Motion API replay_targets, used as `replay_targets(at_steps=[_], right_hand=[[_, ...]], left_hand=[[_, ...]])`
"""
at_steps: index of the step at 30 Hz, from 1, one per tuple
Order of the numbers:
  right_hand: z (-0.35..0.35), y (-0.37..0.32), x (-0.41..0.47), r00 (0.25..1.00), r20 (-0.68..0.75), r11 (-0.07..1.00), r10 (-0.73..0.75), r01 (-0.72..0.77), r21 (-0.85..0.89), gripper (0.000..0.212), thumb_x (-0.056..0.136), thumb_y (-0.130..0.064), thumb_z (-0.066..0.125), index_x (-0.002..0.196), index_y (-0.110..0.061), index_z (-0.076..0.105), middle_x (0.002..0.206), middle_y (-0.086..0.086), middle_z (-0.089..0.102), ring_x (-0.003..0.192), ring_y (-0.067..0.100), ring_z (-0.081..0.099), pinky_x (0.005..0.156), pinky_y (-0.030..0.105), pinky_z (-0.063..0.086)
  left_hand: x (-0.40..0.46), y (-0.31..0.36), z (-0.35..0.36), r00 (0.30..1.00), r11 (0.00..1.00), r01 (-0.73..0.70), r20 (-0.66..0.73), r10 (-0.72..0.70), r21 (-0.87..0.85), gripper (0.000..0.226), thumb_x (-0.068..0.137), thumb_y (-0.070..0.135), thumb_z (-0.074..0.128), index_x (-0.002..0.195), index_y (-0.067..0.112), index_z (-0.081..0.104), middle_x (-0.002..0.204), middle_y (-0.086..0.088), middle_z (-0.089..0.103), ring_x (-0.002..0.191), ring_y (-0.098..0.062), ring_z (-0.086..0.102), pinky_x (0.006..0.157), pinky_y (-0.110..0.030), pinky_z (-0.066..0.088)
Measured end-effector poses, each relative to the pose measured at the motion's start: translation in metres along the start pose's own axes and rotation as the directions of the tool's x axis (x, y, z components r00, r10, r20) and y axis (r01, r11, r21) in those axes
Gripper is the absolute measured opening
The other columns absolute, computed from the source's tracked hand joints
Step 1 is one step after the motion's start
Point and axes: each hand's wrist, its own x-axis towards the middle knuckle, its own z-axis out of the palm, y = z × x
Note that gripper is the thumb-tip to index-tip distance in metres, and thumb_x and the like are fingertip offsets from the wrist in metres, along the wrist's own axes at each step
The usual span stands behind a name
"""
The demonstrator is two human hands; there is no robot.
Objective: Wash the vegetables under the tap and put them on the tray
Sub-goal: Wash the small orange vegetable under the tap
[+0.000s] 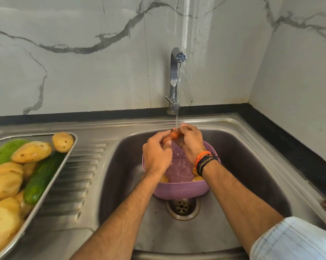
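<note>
Both my hands hold an orange carrot (172, 135) under the running tap (175, 76). My left hand (157, 154) grips its left end and my right hand (192, 142) curls over its right end. Water falls onto the carrot and into a purple colander (179, 190) standing in the sink basin (242, 166) below my hands. Yellow potato pieces (197, 178) show inside the colander, partly hidden by my wrists. On the left drainboard a steel tray (46, 186) holds several potatoes (32, 152), a cucumber (41, 177) and another green vegetable (4, 152).
The drain (182, 207) lies just in front of the colander. A ribbed steel drainboard (74, 184) separates tray and basin. A black counter edge (289, 147) runs along the right wall. Marble tiles back the sink.
</note>
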Motion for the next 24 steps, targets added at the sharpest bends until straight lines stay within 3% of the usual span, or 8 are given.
replay_targets(at_steps=[3, 6, 8, 12, 16, 21, 24], right_hand=[[-0.014, -0.007, -0.002, 0.999, 0.033, 1.000, 0.020, -0.020, -0.015, 0.007, 0.095, -0.003, 0.060, 0.096, -0.008, 0.064, 0.096, 0.015, 0.069, 0.082, 0.019, 0.067, 0.063, 0.025, 0.057], [-0.025, -0.010, -0.002, 0.994, 0.060, 0.996, 0.086, -0.088, 0.022, 0.007, 0.091, 0.001, 0.065, 0.095, -0.004, 0.064, 0.087, 0.012, 0.067, 0.078, 0.020, 0.068, 0.063, 0.025, 0.059], [-0.031, -0.011, 0.001, 0.993, 0.036, 0.990, 0.116, -0.119, 0.077, 0.015, 0.089, 0.003, 0.067, 0.101, -0.003, 0.061, 0.084, 0.012, 0.066, 0.079, 0.019, 0.067, 0.067, 0.028, 0.060], [-0.038, -0.014, 0.006, 0.984, 0.006, 0.965, 0.180, -0.178, 0.192, 0.015, 0.088, 0.011, 0.062, 0.101, 0.002, 0.061, 0.086, 0.013, 0.065, 0.084, 0.021, 0.066, 0.071, 0.033, 0.057], [-0.043, -0.014, 0.005, 0.973, 0.051, 0.956, 0.227, -0.232, 0.178, 0.026, 0.088, 0.011, 0.061, 0.110, -0.003, 0.064, 0.091, 0.010, 0.066, 0.088, 0.021, 0.067, 0.070, 0.032, 0.058], [-0.043, -0.017, 0.004, 0.960, 0.123, 0.941, 0.253, -0.274, 0.199, 0.028, 0.089, 0.014, 0.057, 0.109, -0.006, 0.063, 0.095, 0.012, 0.066, 0.092, 0.025, 0.066, 0.063, 0.033, 0.062], [-0.039, -0.015, 0.004, 0.966, 0.109, 0.941, 0.234, -0.253, 0.223, 0.021, 0.089, 0.013, 0.058, 0.098, -0.005, 0.060, 0.093, 0.016, 0.063, 0.101, 0.032, 0.064, 0.079, 0.041, 0.060]], left_hand=[[0.006, -0.004, 0.001, 0.981, 0.970, 0.190, -0.018, -0.195, -0.151, 0.026, 0.085, 0.015, 0.076, 0.109, 0.024, 0.070, 0.093, 0.006, 0.074, 0.086, -0.008, 0.070, 0.092, -0.031, 0.056], [0.009, -0.006, 0.003, 0.946, 0.885, 0.314, 0.035, -0.322, -0.343, 0.023, 0.082, 0.007, 0.078, 0.089, 0.028, 0.070, 0.083, 0.003, 0.076, 0.084, -0.012, 0.074, 0.090, -0.039, 0.058], [0.010, -0.007, 0.006, 0.925, 0.842, 0.373, 0.081, -0.372, -0.390, 0.026, 0.083, 0.001, 0.075, 0.087, 0.026, 0.071, 0.084, -0.001, 0.076, 0.084, -0.014, 0.075, 0.090, -0.038, 0.059], [0.013, -0.003, 0.007, 0.861, 0.676, 0.495, 0.202, -0.467, -0.546, 0.031, 0.085, -0.015, 0.065, 0.105, 0.008, 0.069, 0.106, -0.020, 0.071, 0.101, -0.026, 0.071, 0.095, -0.036, 0.056], [0.014, 0.000, 0.004, 0.796, 0.502, 0.582, 0.321, -0.513, -0.640, 0.041, 0.088, -0.019, 0.057, 0.127, -0.006, 0.058, 0.110, -0.021, 0.067, 0.107, -0.026, 0.067, 0.094, -0.029, 0.053], [0.014, 0.000, 0.002, 0.774, 0.410, 0.586, 0.332, -0.540, -0.699, 0.043, 0.088, -0.018, 0.058, 0.129, -0.007, 0.057, 0.110, -0.020, 0.067, 0.110, -0.026, 0.066, 0.100, -0.031, 0.052], [0.014, 0.002, -0.001, 0.772, 0.396, 0.595, 0.360, -0.524, -0.699, 0.045, 0.088, -0.016, 0.059, 0.132, -0.006, 0.054, 0.116, -0.021, 0.066, 0.113, -0.028, 0.065, 0.098, -0.037, 0.053]])
